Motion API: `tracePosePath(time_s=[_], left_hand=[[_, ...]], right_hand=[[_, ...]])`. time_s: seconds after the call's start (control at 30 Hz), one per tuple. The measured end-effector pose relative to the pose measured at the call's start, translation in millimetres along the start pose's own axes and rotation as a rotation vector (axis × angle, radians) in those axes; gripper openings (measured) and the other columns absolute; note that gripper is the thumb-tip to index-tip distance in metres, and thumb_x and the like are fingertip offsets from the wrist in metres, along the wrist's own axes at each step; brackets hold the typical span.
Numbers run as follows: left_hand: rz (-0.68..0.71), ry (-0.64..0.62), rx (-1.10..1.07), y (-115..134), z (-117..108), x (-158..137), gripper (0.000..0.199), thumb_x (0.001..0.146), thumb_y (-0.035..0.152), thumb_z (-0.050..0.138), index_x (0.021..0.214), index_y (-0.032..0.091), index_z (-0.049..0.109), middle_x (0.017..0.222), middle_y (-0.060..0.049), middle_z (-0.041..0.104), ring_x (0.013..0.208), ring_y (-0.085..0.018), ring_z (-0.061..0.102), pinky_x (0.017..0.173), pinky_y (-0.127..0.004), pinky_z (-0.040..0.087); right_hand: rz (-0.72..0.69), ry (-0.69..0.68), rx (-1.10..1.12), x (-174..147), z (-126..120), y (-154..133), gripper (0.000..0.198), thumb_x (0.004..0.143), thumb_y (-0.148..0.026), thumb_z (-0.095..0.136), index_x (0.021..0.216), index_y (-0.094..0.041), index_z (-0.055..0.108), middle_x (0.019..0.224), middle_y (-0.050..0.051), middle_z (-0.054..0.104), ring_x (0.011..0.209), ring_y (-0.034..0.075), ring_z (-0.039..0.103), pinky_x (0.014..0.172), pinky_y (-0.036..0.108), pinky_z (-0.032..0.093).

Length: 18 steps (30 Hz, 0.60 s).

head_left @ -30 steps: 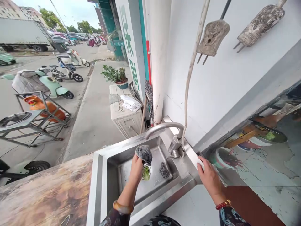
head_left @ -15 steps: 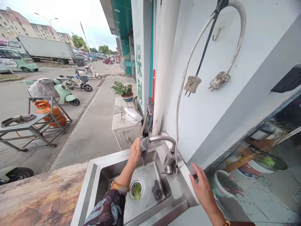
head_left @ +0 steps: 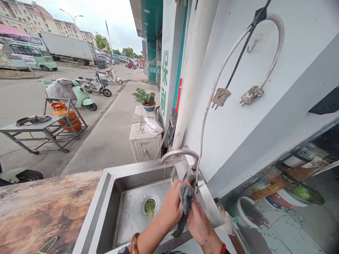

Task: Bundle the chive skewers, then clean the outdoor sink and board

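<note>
A wet grey cloth [head_left: 186, 197] is bunched between my two hands above the right side of the steel sink [head_left: 127, 197]. My left hand [head_left: 172, 204] is closed round the cloth from the left. From the right, my right hand [head_left: 197, 220] grips it too, and a loose end hangs below them. Just beyond my hands stands the faucet [head_left: 182, 152], its spout tip dripping over the basin. Green vegetable leaves [head_left: 150, 208] lie in the drain. My arms hide the sink's near right part.
A wood-patterned tabletop [head_left: 47, 211] adjoins the sink on the left. A wall with hanging plugs [head_left: 221, 97] rises on the right, beside a window [head_left: 291, 197]. Behind the sink is a white cabinet-like unit [head_left: 145, 143] with a potted plant [head_left: 145, 98]. A mop [head_left: 172, 123] leans there.
My left hand has brought the cloth from the spout towards me and to the right. My right hand, open and apart before, has come in and taken hold of it.
</note>
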State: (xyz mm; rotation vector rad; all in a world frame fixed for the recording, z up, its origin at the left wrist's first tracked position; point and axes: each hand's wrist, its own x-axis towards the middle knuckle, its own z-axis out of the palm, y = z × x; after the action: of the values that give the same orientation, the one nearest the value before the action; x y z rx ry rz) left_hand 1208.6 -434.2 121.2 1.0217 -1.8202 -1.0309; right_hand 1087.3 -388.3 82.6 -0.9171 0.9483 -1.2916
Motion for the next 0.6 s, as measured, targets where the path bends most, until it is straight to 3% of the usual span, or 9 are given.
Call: tracePosePath(time_s=[0.07, 0.17, 0.23, 0.33, 0.43, 0.53, 0.6], left_hand=[[0.078, -0.024, 0.220, -6.3, -8.5, 0.0, 0.026, 0.095, 0.037, 0.042, 0.090, 0.024, 0.064, 0.102, -0.008, 0.059, 0.080, -0.020, 0.057, 0.073, -0.035, 0.049], [0.153, -0.019, 0.421, -11.9, -16.1, -4.0, 0.024, 0.093, 0.034, 0.048, 0.099, 0.025, 0.069, 0.106, -0.010, 0.057, 0.084, -0.023, 0.057, 0.075, -0.039, 0.049], [0.180, -0.012, 0.445, -10.4, -20.1, -8.0, 0.031, 0.087, 0.032, 0.057, 0.115, 0.026, 0.068, 0.110, -0.012, 0.056, 0.091, -0.027, 0.058, 0.078, -0.042, 0.050], [0.187, -0.062, 0.270, -12.3, -31.0, -15.5, 0.050, 0.082, 0.028, 0.062, 0.131, 0.029, 0.059, 0.119, -0.013, 0.054, 0.099, -0.027, 0.059, 0.081, -0.041, 0.053], [0.082, -0.033, 0.041, -31.4, -45.9, -25.6, 0.046, 0.087, 0.034, 0.059, 0.133, 0.030, 0.057, 0.125, -0.012, 0.055, 0.094, -0.022, 0.062, 0.071, -0.034, 0.054], [-0.077, 0.024, -0.046, -58.5, -55.7, -37.0, 0.035, 0.091, 0.042, 0.055, 0.121, 0.026, 0.063, 0.111, -0.010, 0.061, 0.078, -0.018, 0.062, 0.062, -0.031, 0.051], [-0.136, 0.012, -0.076, -71.7, -57.2, -43.9, 0.033, 0.090, 0.043, 0.056, 0.115, 0.024, 0.065, 0.100, -0.007, 0.065, 0.073, -0.018, 0.062, 0.062, -0.031, 0.051]], right_hand=[[0.127, -0.040, 0.182, 0.5, 6.0, -6.1, 0.053, 0.093, -0.060, 0.056, 0.144, -0.046, 0.048, 0.137, -0.001, 0.062, 0.121, 0.026, 0.062, 0.094, 0.047, 0.056], [0.208, -0.025, 0.251, 3.4, 7.2, -15.0, 0.054, 0.090, -0.058, 0.062, 0.140, -0.039, 0.053, 0.131, 0.001, 0.066, 0.116, 0.025, 0.064, 0.092, 0.043, 0.057], [0.205, 0.007, 0.219, 4.3, 5.9, -17.0, 0.053, 0.089, -0.059, 0.063, 0.135, -0.035, 0.057, 0.127, 0.003, 0.068, 0.113, 0.024, 0.065, 0.091, 0.041, 0.057], [0.151, 0.069, -0.014, 2.6, -2.7, -30.8, 0.046, 0.088, -0.054, 0.066, 0.126, -0.028, 0.063, 0.116, 0.006, 0.071, 0.104, 0.025, 0.068, 0.086, 0.039, 0.057], [-0.099, 0.214, -0.614, 1.2, -19.9, -86.1, 0.038, 0.094, -0.047, 0.057, 0.123, -0.024, 0.065, 0.110, 0.009, 0.072, 0.100, 0.026, 0.068, 0.083, 0.040, 0.058], [-0.617, 0.460, -1.381, 10.2, -33.7, -177.6, 0.032, 0.099, -0.033, 0.047, 0.123, -0.025, 0.067, 0.134, 0.012, 0.063, 0.121, 0.028, 0.060, 0.098, 0.044, 0.052], [-0.858, 0.535, -1.780, 25.9, -37.4, -232.5, 0.035, 0.101, -0.020, 0.040, 0.125, -0.024, 0.066, 0.142, 0.012, 0.058, 0.132, 0.030, 0.053, 0.112, 0.054, 0.037]])
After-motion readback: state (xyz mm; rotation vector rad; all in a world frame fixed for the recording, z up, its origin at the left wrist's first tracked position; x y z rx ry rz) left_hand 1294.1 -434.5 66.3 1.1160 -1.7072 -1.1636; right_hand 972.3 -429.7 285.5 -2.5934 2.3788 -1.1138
